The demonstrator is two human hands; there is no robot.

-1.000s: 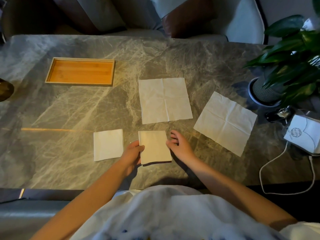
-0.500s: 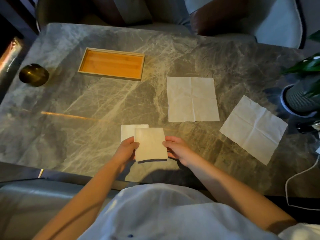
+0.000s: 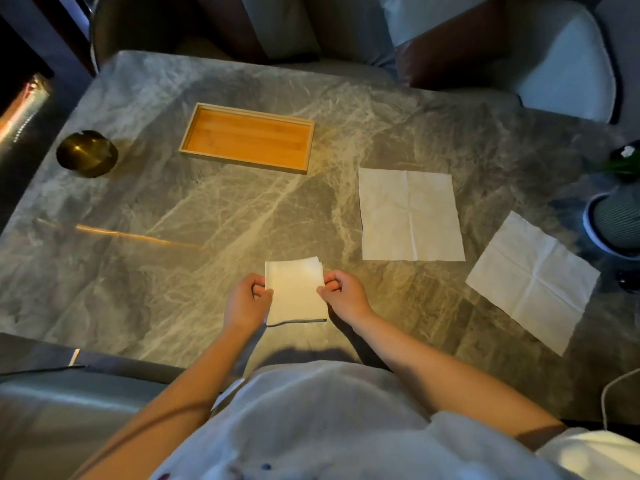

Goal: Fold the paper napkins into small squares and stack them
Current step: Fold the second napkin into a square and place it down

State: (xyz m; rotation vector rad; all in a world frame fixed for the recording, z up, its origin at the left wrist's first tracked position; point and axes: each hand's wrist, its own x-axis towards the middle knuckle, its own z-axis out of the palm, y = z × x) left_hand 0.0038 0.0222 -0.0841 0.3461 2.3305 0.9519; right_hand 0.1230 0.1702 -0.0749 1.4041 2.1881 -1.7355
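A folded white napkin [image 3: 295, 292] lies on top of another folded one near the table's front edge, the two almost aligned. My left hand [image 3: 246, 302] pinches the top napkin's left edge. My right hand [image 3: 343, 293] pinches its right edge. Two unfolded napkins lie flat to the right: one [image 3: 410, 216] in the middle of the table, another [image 3: 531, 282] turned at an angle nearer the right edge.
A shallow wooden tray [image 3: 247, 137] sits at the back left of the marble table [image 3: 138, 237]. A round brass bowl [image 3: 86, 153] stands at the far left. A grey plant pot [image 3: 614, 225] and a white cable [image 3: 613, 393] are at the right edge. Chairs stand beyond the table.
Both hands carried the folded napkin leftward onto the other folded napkin, which it now covers almost fully. The camera view shifted left.
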